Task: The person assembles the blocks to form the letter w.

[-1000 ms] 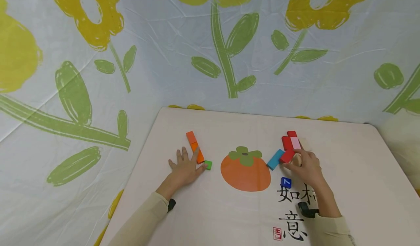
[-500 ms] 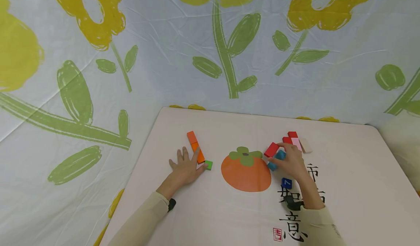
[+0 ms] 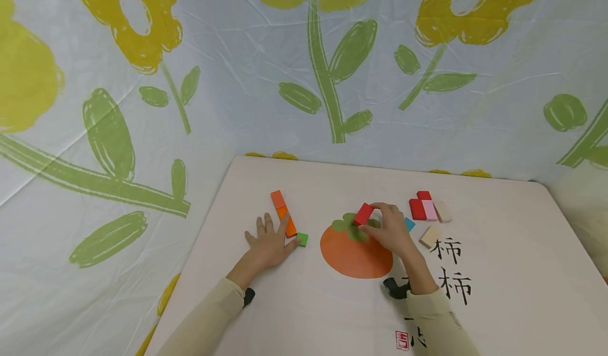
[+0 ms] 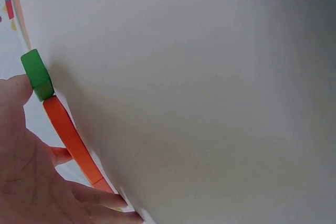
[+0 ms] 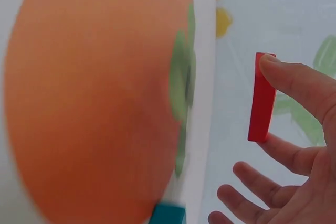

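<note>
Red block (image 3: 363, 214) above pale tabletop (image 3: 323, 314), flowered backdrop (image 3: 266, 55)

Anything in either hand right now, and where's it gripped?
The right hand pinches a red block by its opposite ends, between thumb and finger. The left hand holds nothing, only touching the green block.

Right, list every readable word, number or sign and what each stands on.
"柿", black, on the pale tabletop.
"柿", black, lower in the head view, same tabletop.
Black strokes by the right sleeve, same tabletop: mostly hidden, unreadable.
Red seal mark, same tabletop: too small to read.
Red block in the right hand: no text visible.
</note>
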